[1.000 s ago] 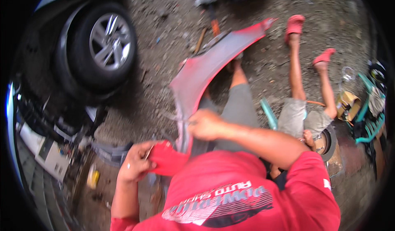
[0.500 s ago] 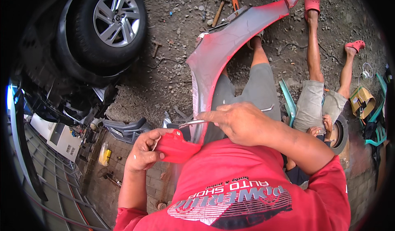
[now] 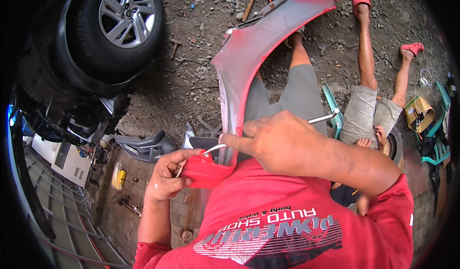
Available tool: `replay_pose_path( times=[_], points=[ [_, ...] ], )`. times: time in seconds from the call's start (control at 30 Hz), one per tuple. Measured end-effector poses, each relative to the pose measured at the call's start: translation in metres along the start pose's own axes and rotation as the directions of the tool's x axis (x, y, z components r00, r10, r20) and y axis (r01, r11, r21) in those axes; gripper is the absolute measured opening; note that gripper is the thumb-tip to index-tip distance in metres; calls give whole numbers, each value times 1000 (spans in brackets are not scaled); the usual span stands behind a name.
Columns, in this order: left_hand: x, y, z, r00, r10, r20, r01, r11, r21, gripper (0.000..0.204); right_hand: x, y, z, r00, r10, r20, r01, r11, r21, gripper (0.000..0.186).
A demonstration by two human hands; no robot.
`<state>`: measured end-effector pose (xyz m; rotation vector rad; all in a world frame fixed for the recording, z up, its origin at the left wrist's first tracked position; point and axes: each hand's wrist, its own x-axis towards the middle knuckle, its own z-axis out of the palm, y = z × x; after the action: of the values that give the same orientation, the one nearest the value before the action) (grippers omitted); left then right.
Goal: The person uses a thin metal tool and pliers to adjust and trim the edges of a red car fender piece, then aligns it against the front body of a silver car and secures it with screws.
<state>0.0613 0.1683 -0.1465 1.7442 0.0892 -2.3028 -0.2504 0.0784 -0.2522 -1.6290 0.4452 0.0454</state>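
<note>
- Right hand (image 3: 287, 142) closed in a fist round a bent metal rod tool (image 3: 322, 119); its thin tip (image 3: 213, 149) runs left and meets the lower end of the red car fender (image 3: 258, 53).
- Left hand (image 3: 167, 178) curled shut on that red lower corner (image 3: 207, 172), thumb underneath, fingers over the top edge.
- Fender stands on edge against the person's chest and arcs away over the gravel ground (image 3: 191, 77) toward a second person seated beyond it; only the legs (image 3: 364, 77) and red sandals show.
- Paint on the panel looks sanded to grey along the middle, red at both ends.
- Judgement: the tip is working at the corner the left hand braces. Best to keep that brace firm, press along the rod's line, and keep the left fingers out of the tip's path in case it slips.
- Nearby: car wheel (image 3: 125, 13) upper left, a hammer (image 3: 249, 5) on the gravel, grey trim piece (image 3: 143, 147).
</note>
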Motion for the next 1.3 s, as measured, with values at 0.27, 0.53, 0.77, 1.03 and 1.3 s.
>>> replay_pose_path(
  times=[0.27, 0.53, 0.77, 1.03, 1.3],
  points=[
    [-2, -10, 3, 1000, 7, -31, -5, 999, 34, 76, 8, -19, -25, 980, 68, 187, -51, 994, -97, 44],
    [1, -2, 1, 1000, -15, 13, 15, 999, 29, 78, -4, -12, -16, 994, 98, 57, -104, 987, 120, 47],
    [3, 4, 4, 1000, -16, 8, 16, 999, 40, 79, -5, -15, -21, 990, 112, 88, -121, 987, 109, 49],
    [2, 8, 4, 1000, -17, -1, 17, 999, 39, 80, -3, -20, -22, 980, 150, 131, -158, 986, 48, 48],
    [2, 12, 2, 1000, -16, -6, 16, 999, 35, 80, -3, -23, -23, 987, 133, 95, -137, 990, 36, 46]
  ],
)
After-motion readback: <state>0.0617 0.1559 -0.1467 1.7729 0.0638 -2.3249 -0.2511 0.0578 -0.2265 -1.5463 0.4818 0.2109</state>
